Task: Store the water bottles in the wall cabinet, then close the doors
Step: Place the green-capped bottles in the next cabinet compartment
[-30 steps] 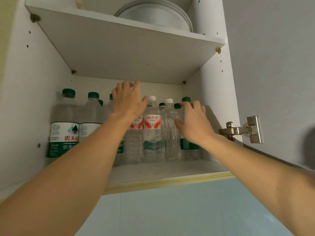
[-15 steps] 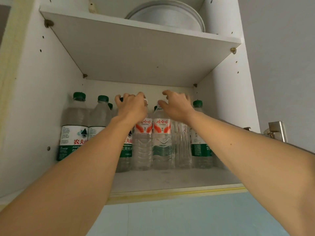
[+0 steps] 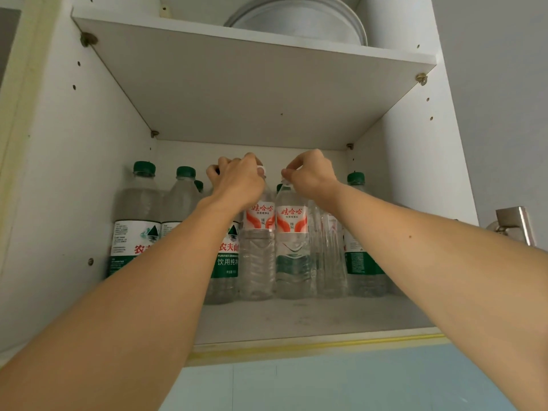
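Several water bottles stand upright on the lower shelf (image 3: 296, 321) of the open wall cabinet. Green-capped bottles (image 3: 139, 221) fill the left side, and one more stands at the far right (image 3: 360, 250). Two bottles with red-and-white labels stand side by side in the middle. My left hand (image 3: 237, 180) curls over the top of the left one (image 3: 258, 256). My right hand (image 3: 311, 173) pinches the cap of the right one (image 3: 293, 253). Both caps are mostly hidden by my fingers.
An upper shelf (image 3: 252, 93) carries a round metal pan (image 3: 299, 22). A metal door hinge (image 3: 514, 225) sticks out at the right, beside the open cabinet door (image 3: 504, 114). Pale blue wall (image 3: 326, 381) lies below the cabinet.
My right hand moved left from the green-capped bottle at the right to the top of the right red-label bottle. My left hand curled down onto the other bottle's top.
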The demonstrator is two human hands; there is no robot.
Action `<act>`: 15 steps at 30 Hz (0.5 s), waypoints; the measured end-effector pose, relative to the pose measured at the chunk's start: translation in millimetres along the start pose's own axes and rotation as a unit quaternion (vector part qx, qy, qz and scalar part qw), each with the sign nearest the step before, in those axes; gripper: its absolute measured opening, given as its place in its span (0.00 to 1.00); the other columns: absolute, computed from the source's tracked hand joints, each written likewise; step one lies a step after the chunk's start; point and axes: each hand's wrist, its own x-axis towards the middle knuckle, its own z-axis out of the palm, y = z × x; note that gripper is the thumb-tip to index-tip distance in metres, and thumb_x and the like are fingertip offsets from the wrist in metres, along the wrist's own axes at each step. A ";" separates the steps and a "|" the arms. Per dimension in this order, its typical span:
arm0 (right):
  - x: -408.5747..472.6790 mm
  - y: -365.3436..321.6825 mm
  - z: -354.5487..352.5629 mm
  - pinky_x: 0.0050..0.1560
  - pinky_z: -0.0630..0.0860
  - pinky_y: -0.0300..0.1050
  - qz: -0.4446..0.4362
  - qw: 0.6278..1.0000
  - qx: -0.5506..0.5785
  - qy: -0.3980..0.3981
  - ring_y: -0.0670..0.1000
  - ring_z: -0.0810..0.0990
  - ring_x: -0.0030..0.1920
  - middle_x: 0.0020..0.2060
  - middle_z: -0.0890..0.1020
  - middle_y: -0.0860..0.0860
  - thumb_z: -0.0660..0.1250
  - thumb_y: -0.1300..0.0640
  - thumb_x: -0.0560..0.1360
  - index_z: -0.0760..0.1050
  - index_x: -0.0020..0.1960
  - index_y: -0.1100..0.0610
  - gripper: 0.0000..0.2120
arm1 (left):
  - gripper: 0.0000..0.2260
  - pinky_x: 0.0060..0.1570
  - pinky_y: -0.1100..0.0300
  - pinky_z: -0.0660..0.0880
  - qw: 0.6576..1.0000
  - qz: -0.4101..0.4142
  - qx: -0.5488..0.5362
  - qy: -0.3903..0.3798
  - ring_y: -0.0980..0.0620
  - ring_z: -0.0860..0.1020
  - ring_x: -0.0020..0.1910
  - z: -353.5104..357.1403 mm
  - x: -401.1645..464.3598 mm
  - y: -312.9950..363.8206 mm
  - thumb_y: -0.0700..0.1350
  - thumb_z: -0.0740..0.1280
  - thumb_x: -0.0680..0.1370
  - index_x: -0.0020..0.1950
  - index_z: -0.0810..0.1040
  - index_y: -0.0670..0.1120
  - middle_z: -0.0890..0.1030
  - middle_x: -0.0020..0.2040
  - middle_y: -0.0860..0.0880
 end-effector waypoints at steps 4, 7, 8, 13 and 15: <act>-1.1 -1.5 -1.7 0.67 0.72 0.61 0.008 1.000 0.018 -0.003 0.58 0.78 0.60 0.52 0.82 0.53 0.68 0.57 0.80 0.80 0.51 0.57 0.04 | 0.09 0.59 0.46 0.57 1.000 0.007 0.014 -0.014 0.43 0.65 0.65 0.8 -1.0 -1.5 0.44 0.59 0.83 0.62 0.73 0.50 0.77 0.59 0.45; -2.0 -2.0 -2.8 0.67 0.72 0.61 0.006 1.000 0.024 -0.008 0.57 0.78 0.59 0.48 0.79 0.51 0.68 0.57 0.80 0.80 0.51 0.56 0.03 | 0.10 0.61 0.45 0.57 0.999 0.009 0.025 -0.018 0.43 0.65 0.65 0.5 -1.6 -1.0 0.43 0.59 0.82 0.63 0.73 0.50 0.77 0.60 0.44; -2.3 -1.5 -2.9 0.67 0.72 0.62 0.005 1.000 0.023 -0.008 0.57 0.78 0.59 0.47 0.79 0.50 0.68 0.57 0.80 0.79 0.51 0.56 0.03 | 0.11 0.61 0.45 0.57 0.999 0.012 0.032 -0.019 0.43 0.65 0.65 0.3 -1.7 -0.9 0.42 0.59 0.82 0.63 0.73 0.50 0.78 0.59 0.44; -2.9 3.0 -5.2 0.67 0.72 0.62 -0.010 1.000 -0.008 -0.010 0.57 0.79 0.58 0.51 0.83 0.53 0.69 0.54 0.80 0.79 0.49 0.55 0.05 | 0.09 0.62 0.44 0.58 0.998 0.023 0.054 0.002 0.43 0.69 0.63 -1.7 -2.7 2.6 0.44 0.60 0.82 0.61 0.75 0.49 0.79 0.57 0.45; -4.5 4.3 -7.1 0.67 0.71 0.62 -0.024 0.999 -0.032 -0.004 0.57 0.80 0.58 0.52 0.84 0.53 0.68 0.51 0.80 0.81 0.53 0.57 0.09 | 0.10 0.64 0.43 0.60 0.997 0.030 0.056 0.040 0.42 0.70 0.63 -3.1 -5.1 6.3 0.48 0.60 0.83 0.60 0.77 0.48 0.79 0.58 0.45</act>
